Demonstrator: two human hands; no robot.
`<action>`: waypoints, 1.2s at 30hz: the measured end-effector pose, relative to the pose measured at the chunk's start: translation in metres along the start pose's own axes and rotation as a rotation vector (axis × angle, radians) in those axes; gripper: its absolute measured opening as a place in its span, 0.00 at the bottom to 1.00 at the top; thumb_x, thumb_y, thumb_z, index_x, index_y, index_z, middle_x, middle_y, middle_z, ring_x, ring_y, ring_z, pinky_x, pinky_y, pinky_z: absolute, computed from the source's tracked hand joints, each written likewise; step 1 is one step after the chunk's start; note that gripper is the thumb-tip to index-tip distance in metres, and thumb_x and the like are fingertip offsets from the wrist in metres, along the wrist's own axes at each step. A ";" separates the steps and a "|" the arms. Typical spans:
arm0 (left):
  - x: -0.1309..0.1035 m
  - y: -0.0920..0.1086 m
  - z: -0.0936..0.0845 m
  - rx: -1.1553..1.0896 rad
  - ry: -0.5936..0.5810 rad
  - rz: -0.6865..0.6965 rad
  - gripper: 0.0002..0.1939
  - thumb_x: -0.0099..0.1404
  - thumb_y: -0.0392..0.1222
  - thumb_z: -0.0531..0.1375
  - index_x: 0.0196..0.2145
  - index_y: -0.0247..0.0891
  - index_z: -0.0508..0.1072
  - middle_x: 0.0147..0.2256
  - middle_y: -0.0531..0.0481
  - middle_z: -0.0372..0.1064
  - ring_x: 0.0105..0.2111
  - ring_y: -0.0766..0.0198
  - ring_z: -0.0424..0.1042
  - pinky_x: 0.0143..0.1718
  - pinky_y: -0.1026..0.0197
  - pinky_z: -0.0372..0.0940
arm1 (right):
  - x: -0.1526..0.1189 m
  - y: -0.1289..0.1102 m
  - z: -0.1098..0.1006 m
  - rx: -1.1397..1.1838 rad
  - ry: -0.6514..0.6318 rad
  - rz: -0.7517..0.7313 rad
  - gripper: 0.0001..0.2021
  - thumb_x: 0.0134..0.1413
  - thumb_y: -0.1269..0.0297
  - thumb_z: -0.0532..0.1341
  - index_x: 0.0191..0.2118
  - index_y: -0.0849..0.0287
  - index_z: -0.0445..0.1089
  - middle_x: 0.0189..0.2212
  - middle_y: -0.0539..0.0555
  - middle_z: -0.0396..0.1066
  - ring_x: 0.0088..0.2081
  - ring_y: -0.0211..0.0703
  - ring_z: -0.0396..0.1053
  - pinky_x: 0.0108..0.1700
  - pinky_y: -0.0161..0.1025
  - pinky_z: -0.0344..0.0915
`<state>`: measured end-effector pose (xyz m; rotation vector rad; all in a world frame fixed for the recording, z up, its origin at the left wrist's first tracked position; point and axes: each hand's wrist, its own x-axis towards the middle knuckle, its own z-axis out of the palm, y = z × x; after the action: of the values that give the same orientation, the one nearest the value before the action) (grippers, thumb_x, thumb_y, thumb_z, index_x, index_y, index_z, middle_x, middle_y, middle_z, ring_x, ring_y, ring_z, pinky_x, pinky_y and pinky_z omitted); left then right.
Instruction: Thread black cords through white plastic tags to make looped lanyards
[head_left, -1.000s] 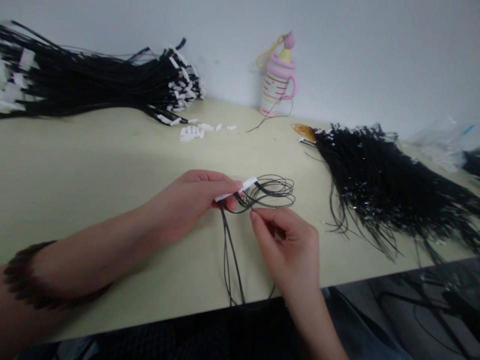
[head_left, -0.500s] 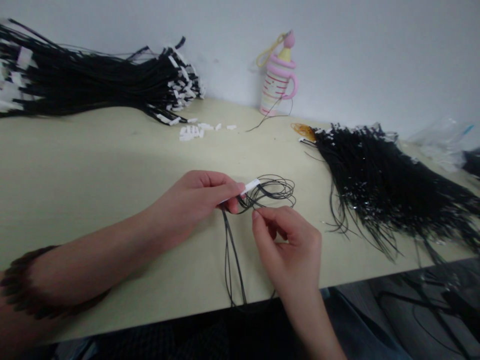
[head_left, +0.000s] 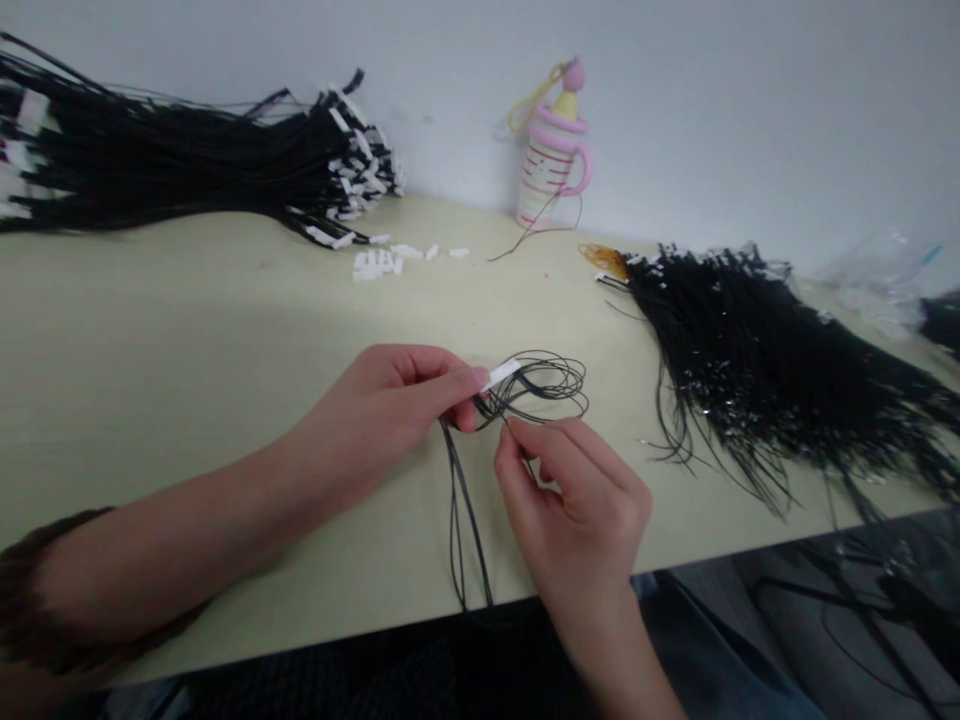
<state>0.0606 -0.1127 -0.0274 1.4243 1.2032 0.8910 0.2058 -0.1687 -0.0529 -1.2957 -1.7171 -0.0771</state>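
Observation:
My left hand [head_left: 420, 390] pinches a white connector [head_left: 501, 374] between thumb and fingers, above the middle of the table. Thin black wires [head_left: 551, 377] run from it, looping to the right, and several strands hang down towards the table's front edge. My right hand [head_left: 574, 490], lower and to the right, is closed with thumb and forefinger on one of these thin wires. The wire's end is hidden within the right hand.
A large bundle of black wires with white connectors [head_left: 187, 150] lies at the back left. Several loose white connectors [head_left: 375, 264] lie beside it. A pink toy bottle [head_left: 547, 165] stands by the wall. Another black wire bundle [head_left: 750, 350] and a clear plastic bag [head_left: 874, 280] lie right.
My right hand has shifted slightly down, with its fingers curled a little more around the wire. The left hand keeps its hold on the connector. The view has moved slightly.

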 end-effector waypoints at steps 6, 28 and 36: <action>-0.003 0.000 0.002 -0.002 0.005 0.028 0.17 0.60 0.46 0.60 0.16 0.39 0.70 0.18 0.56 0.65 0.24 0.67 0.60 0.29 0.63 0.53 | 0.001 0.001 0.001 0.014 -0.014 0.019 0.08 0.55 0.75 0.59 0.28 0.62 0.74 0.20 0.50 0.65 0.22 0.36 0.60 0.25 0.35 0.57; -0.006 -0.002 0.010 -0.005 -0.011 0.005 0.17 0.62 0.46 0.58 0.17 0.38 0.68 0.18 0.56 0.64 0.23 0.68 0.60 0.29 0.61 0.53 | -0.001 0.000 0.001 0.018 0.007 -0.026 0.07 0.53 0.76 0.61 0.27 0.65 0.74 0.20 0.50 0.65 0.23 0.35 0.60 0.26 0.35 0.57; -0.004 -0.006 0.010 -0.101 0.036 -0.001 0.17 0.62 0.45 0.59 0.18 0.37 0.69 0.20 0.56 0.65 0.25 0.68 0.60 0.30 0.63 0.54 | 0.002 0.005 -0.002 0.154 -0.052 0.031 0.06 0.54 0.76 0.61 0.34 0.69 0.76 0.24 0.54 0.70 0.26 0.35 0.64 0.29 0.34 0.62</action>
<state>0.0682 -0.1187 -0.0346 1.3316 1.1690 0.9664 0.2103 -0.1658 -0.0524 -1.2192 -1.7106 0.1058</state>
